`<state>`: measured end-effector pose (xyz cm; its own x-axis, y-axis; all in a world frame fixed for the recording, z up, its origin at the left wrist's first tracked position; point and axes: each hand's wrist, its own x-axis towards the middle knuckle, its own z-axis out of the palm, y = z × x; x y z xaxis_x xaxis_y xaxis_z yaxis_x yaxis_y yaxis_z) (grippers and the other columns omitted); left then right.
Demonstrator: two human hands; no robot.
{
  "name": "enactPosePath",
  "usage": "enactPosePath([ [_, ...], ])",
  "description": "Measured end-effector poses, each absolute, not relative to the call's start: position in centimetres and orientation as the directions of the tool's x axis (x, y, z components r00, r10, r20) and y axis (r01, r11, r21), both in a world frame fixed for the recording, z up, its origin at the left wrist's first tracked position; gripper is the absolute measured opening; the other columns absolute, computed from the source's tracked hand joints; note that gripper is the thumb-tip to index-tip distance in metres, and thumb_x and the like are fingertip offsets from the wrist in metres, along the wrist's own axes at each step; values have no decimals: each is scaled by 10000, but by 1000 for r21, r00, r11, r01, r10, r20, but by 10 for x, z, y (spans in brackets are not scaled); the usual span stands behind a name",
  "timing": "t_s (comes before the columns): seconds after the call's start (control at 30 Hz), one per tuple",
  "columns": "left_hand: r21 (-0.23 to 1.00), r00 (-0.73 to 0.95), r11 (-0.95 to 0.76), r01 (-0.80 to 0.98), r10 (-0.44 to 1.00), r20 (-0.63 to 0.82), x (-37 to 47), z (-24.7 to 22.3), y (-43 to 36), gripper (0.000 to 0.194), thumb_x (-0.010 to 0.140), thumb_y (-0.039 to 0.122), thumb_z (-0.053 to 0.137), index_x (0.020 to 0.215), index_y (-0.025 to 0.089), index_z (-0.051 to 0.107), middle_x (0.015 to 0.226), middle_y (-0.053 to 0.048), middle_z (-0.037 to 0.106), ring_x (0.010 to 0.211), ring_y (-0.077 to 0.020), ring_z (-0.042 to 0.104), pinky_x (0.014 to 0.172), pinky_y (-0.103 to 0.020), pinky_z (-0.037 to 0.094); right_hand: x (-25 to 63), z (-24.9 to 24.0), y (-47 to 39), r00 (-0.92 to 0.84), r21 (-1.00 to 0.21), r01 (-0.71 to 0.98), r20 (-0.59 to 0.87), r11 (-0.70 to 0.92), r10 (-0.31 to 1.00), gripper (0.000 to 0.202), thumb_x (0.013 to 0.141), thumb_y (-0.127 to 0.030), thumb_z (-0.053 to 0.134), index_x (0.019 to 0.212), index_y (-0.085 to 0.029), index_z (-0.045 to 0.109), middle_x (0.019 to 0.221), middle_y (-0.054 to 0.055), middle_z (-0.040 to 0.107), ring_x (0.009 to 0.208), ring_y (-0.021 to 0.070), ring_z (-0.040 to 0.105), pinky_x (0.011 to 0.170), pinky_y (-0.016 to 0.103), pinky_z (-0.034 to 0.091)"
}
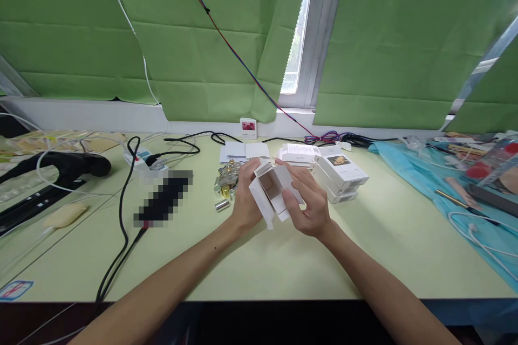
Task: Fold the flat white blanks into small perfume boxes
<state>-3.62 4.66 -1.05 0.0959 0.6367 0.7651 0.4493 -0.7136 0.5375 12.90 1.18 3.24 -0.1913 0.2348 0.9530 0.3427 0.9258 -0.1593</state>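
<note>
The left hand [245,202] was wrapped around the far-left side of the open white box [277,187], gripping it above the desk [283,269]; the right hand [306,199] held the box from its three o'clock side, thumb and fingers curved against the white card; the box was tilted, its mouth turned towards the camera, with flaps folded outwards and a brownish interior showing. Taking the box as the centre of the dial, the stacked white cartons [340,172] sat at two o'clock, the top one bearing a golden picture; more flat white packs [298,153] lay at one o'clock, beside the stack; pale folded papers [244,152] lay between ten and eleven; a small card [248,128] with a pink picture stood farther off at eleven. Near the left hand, at about ten, was a cluster of what looked like clear glass pieces [229,173] with gold and silver parts, though the hand partly hid it; a silver cylinder [222,205] lay on its side at nine; a blue sheet [449,194] covered the desk's far three o'clock side.
</note>
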Motion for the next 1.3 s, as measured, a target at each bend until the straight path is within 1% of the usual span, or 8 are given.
enactPosePath([
  [0.1,497,64,-763,414,569,820,-36,-9,46,603,876,367,656,1393,423,350,1406,-76,503,1358,-299,501,1054,-554,502,129,33,12,-200,-184,349,943,919,265,393,953,-104,484,1321,-176,603,1360,205,667,1162,305,683,884,492,582],
  [0.47,531,46,-725,439,608,793,-37,-6,45,548,870,341,658,1370,342,433,1385,-106,525,1310,-308,529,1011,-539,523,129,33,11,-205,-253,348,919,903,337,359,984,-114,478,1310,-163,619,1385,201,653,1167,289,680,898,488,572],
  [0.73,522,56,-721,455,608,792,-37,-4,44,623,845,341,706,1397,364,418,1395,-104,535,1297,-320,544,990,-549,529,127,35,12,-208,-281,356,906,891,369,222,995,-136,466,1018,-189,681,1330,175,689,1032,262,695,826,464,565],
  [0.87,486,94,-737,469,589,803,-35,1,42,651,848,284,711,1410,375,395,1368,-85,578,1281,-312,558,980,-534,525,127,35,13,-214,-293,352,900,889,381,219,996,-135,467,971,-199,674,1234,148,725,1001,246,676,815,443,555],
  [1.0,447,122,-741,501,572,811,-34,5,40,608,854,233,696,1389,327,422,1337,-91,602,1236,-300,586,997,-524,518,128,32,15,-208,-298,344,901,890,382,224,997,-119,452,936,-200,652,1220,149,722,996,240,660,819,427,531],
  [1.07,440,124,-737,513,571,812,-34,5,39,608,846,222,695,1386,307,431,1352,-101,596,1262,-303,572,959,-495,545,129,31,16,-201,-301,344,902,890,383,241,1003,-112,428,916,-203,633,1164,144,726,995,236,653,830,419,516],
  [1.17,431,136,-739,518,569,811,-34,5,39,628,824,202,700,1387,293,438,1352,-107,599,1283,-305,565,907,-455,573,129,31,17,-187,-307,357,902,882,390,266,1010,-105,397,843,-213,574,950,107,708,934,226,633,798,395,491],
  [1.3,432,137,-740,516,569,811,-34,3,39,627,822,188,683,1391,281,437,1347,-117,603,1282,-317,575,918,-469,575,128,30,17,-163,-333,389,893,859,420,324,1022,-123,387,718,-234,413,699,27,547,721,186,510,684,351,432],
])
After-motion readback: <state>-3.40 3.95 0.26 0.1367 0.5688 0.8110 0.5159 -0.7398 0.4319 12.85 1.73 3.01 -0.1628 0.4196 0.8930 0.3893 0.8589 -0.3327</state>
